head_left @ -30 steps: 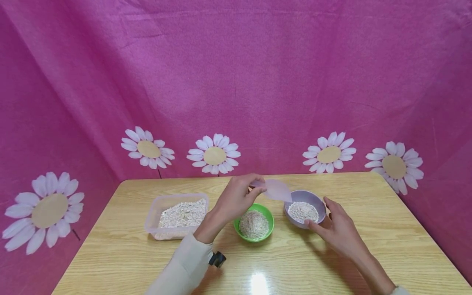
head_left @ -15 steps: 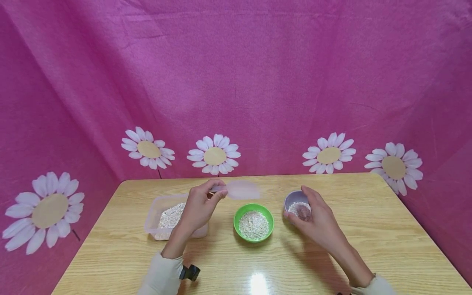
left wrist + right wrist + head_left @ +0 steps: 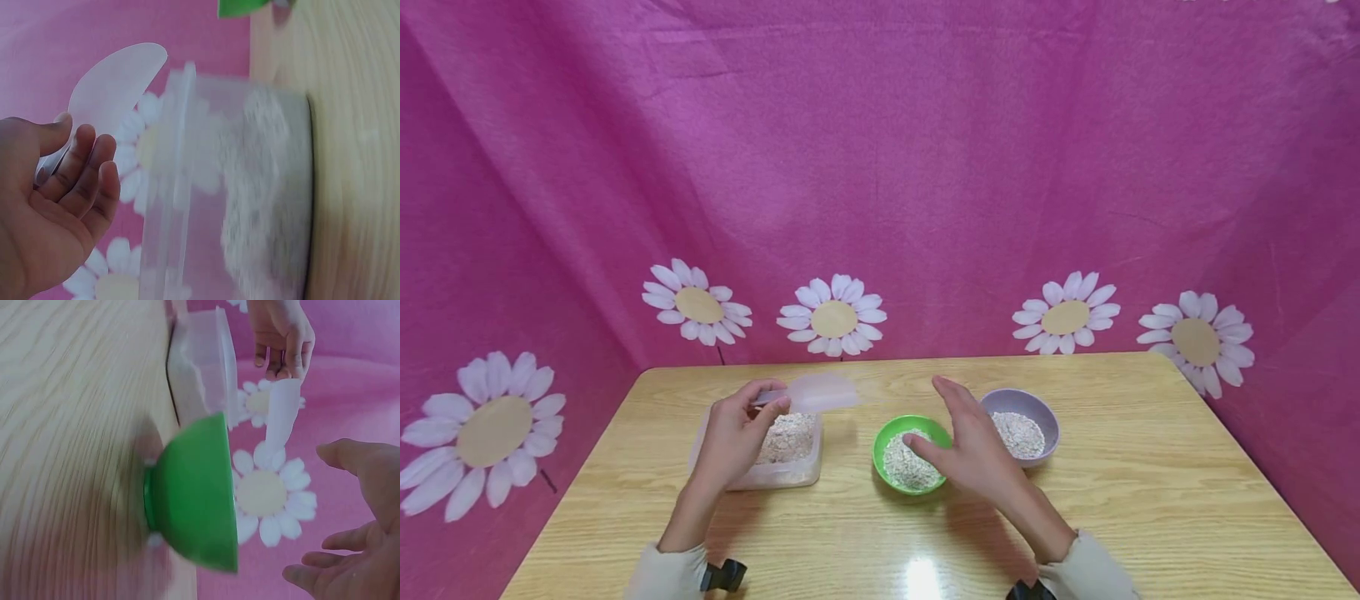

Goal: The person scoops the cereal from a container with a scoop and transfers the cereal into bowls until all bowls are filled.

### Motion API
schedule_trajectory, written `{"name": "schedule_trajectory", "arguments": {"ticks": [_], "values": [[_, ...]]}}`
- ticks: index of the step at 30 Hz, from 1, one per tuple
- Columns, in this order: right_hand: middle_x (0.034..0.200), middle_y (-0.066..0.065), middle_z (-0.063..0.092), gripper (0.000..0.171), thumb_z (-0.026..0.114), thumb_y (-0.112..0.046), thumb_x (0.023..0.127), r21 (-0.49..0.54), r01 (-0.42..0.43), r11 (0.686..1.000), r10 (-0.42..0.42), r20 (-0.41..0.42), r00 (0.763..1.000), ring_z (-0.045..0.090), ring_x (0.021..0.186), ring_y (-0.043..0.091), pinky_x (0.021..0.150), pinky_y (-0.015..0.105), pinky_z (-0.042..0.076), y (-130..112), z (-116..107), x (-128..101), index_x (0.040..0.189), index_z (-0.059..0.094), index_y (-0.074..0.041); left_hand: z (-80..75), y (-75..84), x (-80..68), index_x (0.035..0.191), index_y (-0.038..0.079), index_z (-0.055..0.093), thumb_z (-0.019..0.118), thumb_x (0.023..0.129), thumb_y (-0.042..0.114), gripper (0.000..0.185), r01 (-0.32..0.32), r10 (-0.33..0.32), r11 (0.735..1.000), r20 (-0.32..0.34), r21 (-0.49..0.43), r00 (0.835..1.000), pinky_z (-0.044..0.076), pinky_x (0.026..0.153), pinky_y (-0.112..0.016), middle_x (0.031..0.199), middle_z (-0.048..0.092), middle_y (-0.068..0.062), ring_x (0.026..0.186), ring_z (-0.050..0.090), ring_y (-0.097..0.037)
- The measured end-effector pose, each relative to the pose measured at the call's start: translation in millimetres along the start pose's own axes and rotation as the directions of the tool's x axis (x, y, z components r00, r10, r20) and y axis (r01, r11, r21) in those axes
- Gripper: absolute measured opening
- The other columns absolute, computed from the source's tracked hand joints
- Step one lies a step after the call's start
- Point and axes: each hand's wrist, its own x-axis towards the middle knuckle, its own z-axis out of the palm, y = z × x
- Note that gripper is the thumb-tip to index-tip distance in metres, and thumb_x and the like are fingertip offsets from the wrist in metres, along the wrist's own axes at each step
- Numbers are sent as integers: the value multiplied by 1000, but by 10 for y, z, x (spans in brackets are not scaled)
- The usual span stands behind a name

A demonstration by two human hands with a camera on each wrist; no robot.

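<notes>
My left hand pinches the handle of a translucent scoop between thumb and fingers, above a clear plastic tub partly filled with pale flakes. In the left wrist view the scoop stands apart from the tub's rim. My right hand hovers with spread fingers over the right side of a green bowl of flakes. The right wrist view shows a gap between those fingers and the green bowl. Partly behind the right hand stands a purple bowl, which also contains flakes.
All the containers stand on a wooden table. A pink cloth with daisy prints hangs behind the table's far edge and along its sides. Dark straps sit at the wrists.
My left hand has carried the scoop leftward from near the purple bowl to over the tub. My right hand has left the purple bowl and moved left to the green one.
</notes>
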Motion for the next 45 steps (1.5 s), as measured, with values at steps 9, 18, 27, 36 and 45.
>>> {"name": "schedule_trajectory", "arguments": {"ticks": [9, 18, 27, 36, 45], "values": [[165, 16, 48, 89, 86, -37, 91, 47, -9, 999, 6, 67, 998, 47, 152, 40, 125, 57, 38, -252, 341, 99, 161, 43, -1, -402, -242, -104, 117, 5, 75, 74, 102, 12, 16, -19, 25, 988, -38, 150, 999, 51, 67, -22, 94, 81, -10, 77, 65, 1], [167, 19, 45, 89, 83, -38, 92, 94, 22, 995, -34, 134, 990, 44, 154, 39, 125, 56, 39, -401, 604, 147, 161, 42, 1, -730, -397, -173, 115, 4, 76, 77, 99, 8, 17, -104, 112, 960, -16, 261, 994, 56, 69, -21, 95, 82, -9, 80, 66, 7], [166, 19, 45, 89, 83, -36, 92, 129, 30, 991, -54, 188, 981, 47, 152, 37, 125, 54, 41, -516, 845, 186, 161, 40, 2, -947, -485, -76, 110, 1, 75, 79, 96, 6, 15, -196, 182, 891, 73, 409, 981, 62, 72, -36, 95, 82, -10, 86, 76, -20], [164, 17, 48, 89, 82, -37, 93, 135, 31, 990, -60, 220, 974, 48, 151, 36, 125, 52, 41, -610, 1076, 208, 161, 41, 2, -941, -462, 33, 105, 2, 75, 79, 96, 7, 11, -228, 171, 862, 164, 452, 971, 57, 70, -35, 93, 81, -7, 82, 72, -19], [161, 25, 49, 89, 79, -33, 97, 155, 25, 988, -57, 205, 977, 49, 150, 40, 126, 52, 38, -624, 1263, 233, 161, 35, 10, -783, -470, 71, 105, 3, 76, 79, 96, 9, 11, -230, 142, 873, 228, 430, 963, 57, 70, -31, 91, 77, -2, 80, 69, -13]]}}
